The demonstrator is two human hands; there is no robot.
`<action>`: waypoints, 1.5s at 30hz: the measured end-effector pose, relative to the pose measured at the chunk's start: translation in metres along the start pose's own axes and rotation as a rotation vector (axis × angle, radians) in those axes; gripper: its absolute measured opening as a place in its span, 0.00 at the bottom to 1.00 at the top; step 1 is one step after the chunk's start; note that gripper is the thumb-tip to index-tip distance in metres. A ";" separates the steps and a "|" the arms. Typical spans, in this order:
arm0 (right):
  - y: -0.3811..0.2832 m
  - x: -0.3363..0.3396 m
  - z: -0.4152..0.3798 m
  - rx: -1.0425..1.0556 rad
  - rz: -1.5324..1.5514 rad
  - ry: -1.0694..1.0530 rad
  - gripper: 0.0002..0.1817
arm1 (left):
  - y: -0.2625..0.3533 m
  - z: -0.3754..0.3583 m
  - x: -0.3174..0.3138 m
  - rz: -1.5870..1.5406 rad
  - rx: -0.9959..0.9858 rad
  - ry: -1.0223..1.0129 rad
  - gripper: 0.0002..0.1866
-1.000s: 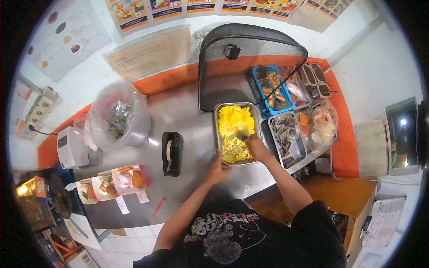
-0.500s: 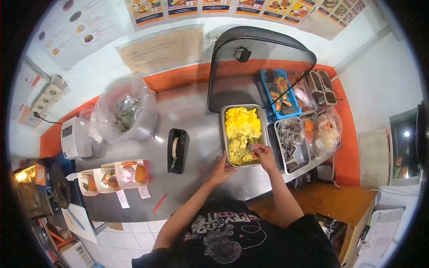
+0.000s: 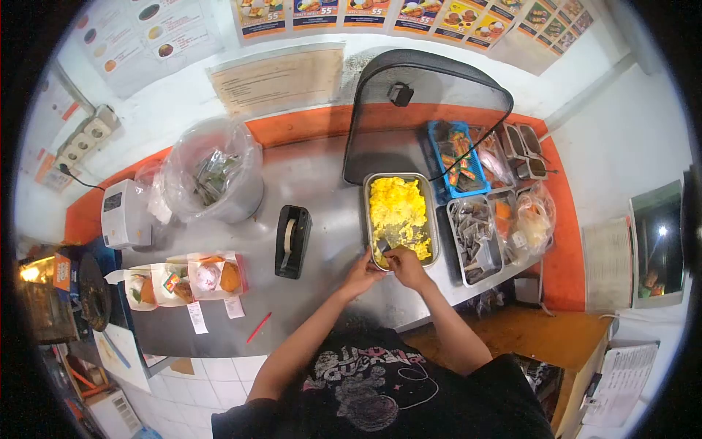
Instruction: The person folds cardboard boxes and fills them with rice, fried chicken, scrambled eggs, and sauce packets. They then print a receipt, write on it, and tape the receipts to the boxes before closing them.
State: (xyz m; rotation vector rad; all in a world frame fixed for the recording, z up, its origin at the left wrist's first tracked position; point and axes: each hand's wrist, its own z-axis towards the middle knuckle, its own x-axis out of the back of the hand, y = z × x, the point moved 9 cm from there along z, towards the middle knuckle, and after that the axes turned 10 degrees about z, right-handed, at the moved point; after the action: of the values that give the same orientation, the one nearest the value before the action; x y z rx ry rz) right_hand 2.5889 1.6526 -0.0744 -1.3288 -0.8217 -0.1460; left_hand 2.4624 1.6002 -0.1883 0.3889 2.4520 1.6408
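Note:
A rectangular metal tray (image 3: 435, 252) holds yellow scrambled egg (image 3: 398, 205), heaped thickest toward the far end. At the tray's near left corner, my left hand (image 3: 361, 275) grips the rim, its fingers partly hidden by the tray. My right hand (image 3: 406, 268) is closed over the near end, holding a spoon (image 3: 384, 246) whose grey head is down in the egg. The spoon's handle is mostly covered by my fingers. Both hands are close together, nearly touching.
A mesh food cover (image 3: 428, 88) stands tilted behind the tray. To the right are a blue basket (image 3: 457, 190) and a container of sachets (image 3: 475, 241). Leftward are a tape dispenser (image 3: 293, 241), a bag-lined bucket (image 3: 212, 172), filled meal boxes (image 3: 183, 282) and a red pen (image 3: 259, 327).
My right hand has moved left with the spoon, from the tray's right side to its near left corner beside my left hand. The egg there is pushed about. The view shifted slightly.

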 end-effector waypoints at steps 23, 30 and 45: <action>-0.133 -0.030 0.030 -0.268 0.860 -0.088 0.10 | -0.100 -0.368 0.191 -0.318 0.111 0.170 0.35; -0.297 -0.309 0.064 -0.300 0.877 -0.482 0.14 | -0.170 -0.509 0.259 -0.536 0.174 0.594 0.34; -0.416 -0.490 0.071 0.529 0.063 -0.216 0.13 | -0.241 -0.760 0.313 -0.661 0.171 1.073 0.28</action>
State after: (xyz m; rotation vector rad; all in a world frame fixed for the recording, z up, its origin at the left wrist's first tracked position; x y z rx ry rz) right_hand 1.9833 1.4303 -0.0368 -0.8756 -0.9207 0.2564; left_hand 1.9227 0.9386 -0.1176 -1.4930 2.8123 1.4897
